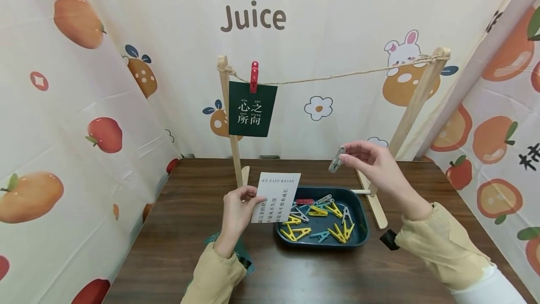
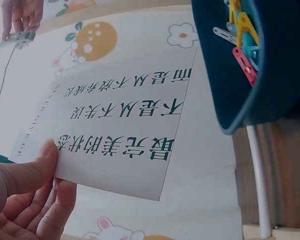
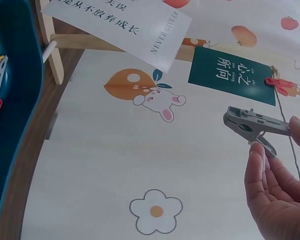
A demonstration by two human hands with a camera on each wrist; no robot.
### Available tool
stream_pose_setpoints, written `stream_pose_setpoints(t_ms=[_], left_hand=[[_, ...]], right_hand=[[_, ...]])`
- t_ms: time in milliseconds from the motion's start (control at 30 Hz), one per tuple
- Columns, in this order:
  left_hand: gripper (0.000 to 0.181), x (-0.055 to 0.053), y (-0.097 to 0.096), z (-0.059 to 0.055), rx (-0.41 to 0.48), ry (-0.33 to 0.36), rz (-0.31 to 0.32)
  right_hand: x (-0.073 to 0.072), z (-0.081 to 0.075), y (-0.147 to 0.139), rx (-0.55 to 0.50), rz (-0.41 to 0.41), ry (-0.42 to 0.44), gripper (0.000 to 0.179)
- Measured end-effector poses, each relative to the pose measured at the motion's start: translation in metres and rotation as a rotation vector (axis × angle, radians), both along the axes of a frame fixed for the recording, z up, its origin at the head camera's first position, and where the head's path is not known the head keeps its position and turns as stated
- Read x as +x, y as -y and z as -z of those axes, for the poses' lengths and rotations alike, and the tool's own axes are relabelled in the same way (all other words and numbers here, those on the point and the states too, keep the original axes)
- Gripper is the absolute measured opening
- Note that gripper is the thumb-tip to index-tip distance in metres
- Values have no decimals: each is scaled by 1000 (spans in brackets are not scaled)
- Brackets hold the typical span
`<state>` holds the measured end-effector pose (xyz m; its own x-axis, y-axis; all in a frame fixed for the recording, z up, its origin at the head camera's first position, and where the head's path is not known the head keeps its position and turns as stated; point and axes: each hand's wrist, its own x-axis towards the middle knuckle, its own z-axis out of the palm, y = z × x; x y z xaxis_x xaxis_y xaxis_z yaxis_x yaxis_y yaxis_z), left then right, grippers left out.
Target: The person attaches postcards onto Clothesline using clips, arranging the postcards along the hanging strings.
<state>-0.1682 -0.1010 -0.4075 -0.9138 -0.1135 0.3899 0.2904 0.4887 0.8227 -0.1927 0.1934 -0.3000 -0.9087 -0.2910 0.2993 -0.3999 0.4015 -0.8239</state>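
Observation:
My left hand (image 1: pixel 237 210) pinches a white card (image 1: pixel 278 196) by its left edge, thumb on the printed face. The card's lettering, including NEVER GIVE UP, appears upside down in the head view. Between the thumb and fingers of my right hand (image 1: pixel 371 163) is a grey clothespin (image 3: pixel 252 122), raised above the tray's right side. A dark green card (image 1: pixel 251 116) with white characters hangs from a twine line (image 1: pixel 320 79) by a red clothespin (image 1: pixel 254 77), near the line's left end. The white card overlaps the left rim of a dark blue tray (image 1: pixel 363 219) in the head view.
Several yellow, grey, blue and red clothespins (image 1: pixel 337 233) lie in the tray on the brown wooden table (image 1: pixel 177 229). Wooden posts (image 1: pixel 415 102) hold the twine at both ends. Something teal (image 1: pixel 242 252) lies under my left wrist. Fruit-printed curtains (image 1: pixel 168 22) surround the table.

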Motion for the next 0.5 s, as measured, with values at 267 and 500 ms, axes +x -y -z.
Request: stream_pose_setpoints(t_ms=[267, 500], left_hand=[[13, -8, -7, -14, 18, -20, 38], [15, -12, -11, -25, 11, 7, 37]], right_hand=[[-7, -18, 4, 5, 22, 14, 30], [-10, -34, 8, 12, 20, -4, 31]])
